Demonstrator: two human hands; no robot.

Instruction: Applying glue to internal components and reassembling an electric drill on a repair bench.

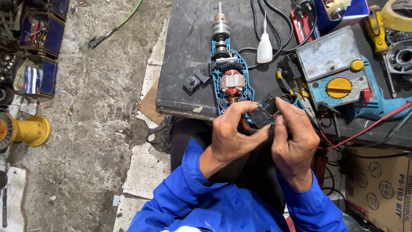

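Right at the near edge of the dark workbench, a small black switch block sits pinched between both hands. The left hand closes thumb and fingertips narrowly on its left side, while the right hand grips its right side, thumb pressed against the block's face. Both wrists come out of blue sleeves.

Just beyond the hands lies an opened electric drill, its blue shell half holding a copper-wound armature, gears and the metal chuck, which points away from the person. The switch block is held right at the drill's handle end. A loose black part rests on the bench to the drill's left, near it but apart. A small white squeeze bottle stands to the drill's right among black cables. Farther right is an analog multimeter with a yellow dial and a red lead trailing off the edge. A cardboard box sits below at the right; a yellow spool-like object lies on the concrete floor far left.
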